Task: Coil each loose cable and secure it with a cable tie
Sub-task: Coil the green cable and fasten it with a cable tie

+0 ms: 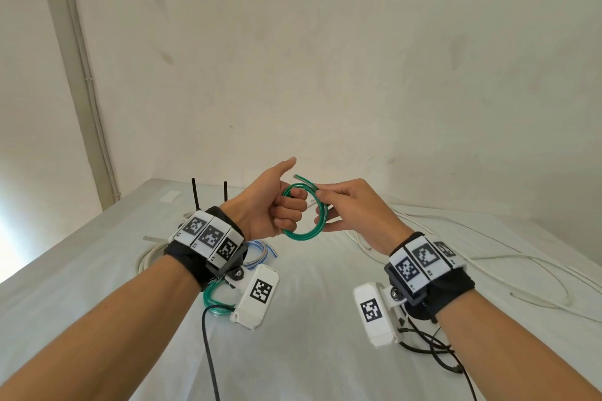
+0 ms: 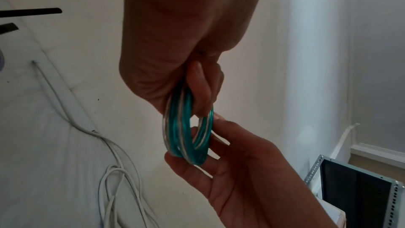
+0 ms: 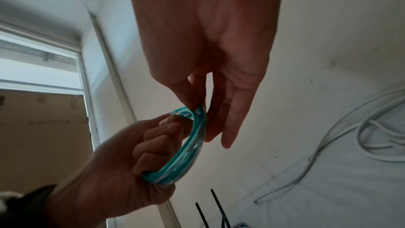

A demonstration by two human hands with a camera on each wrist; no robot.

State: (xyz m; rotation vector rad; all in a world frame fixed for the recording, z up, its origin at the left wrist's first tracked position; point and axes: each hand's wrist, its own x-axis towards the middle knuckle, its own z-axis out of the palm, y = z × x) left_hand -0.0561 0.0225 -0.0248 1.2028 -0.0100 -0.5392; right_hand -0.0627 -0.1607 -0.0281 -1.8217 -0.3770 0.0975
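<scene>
Your left hand (image 1: 277, 205) grip curls through the green cable (image 1: 301, 231) coil, keeping loops stacked | your right hand (image 1: 351, 208) grip pinches the coil's far rim, steadying the loose end above the desk (image 1: 309, 319)

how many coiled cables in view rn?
3. One green coil held up in both hands; a blue-and-clear coil and another green coil lie on the table, partly behind the left wrist rig. More may be hidden.
</scene>
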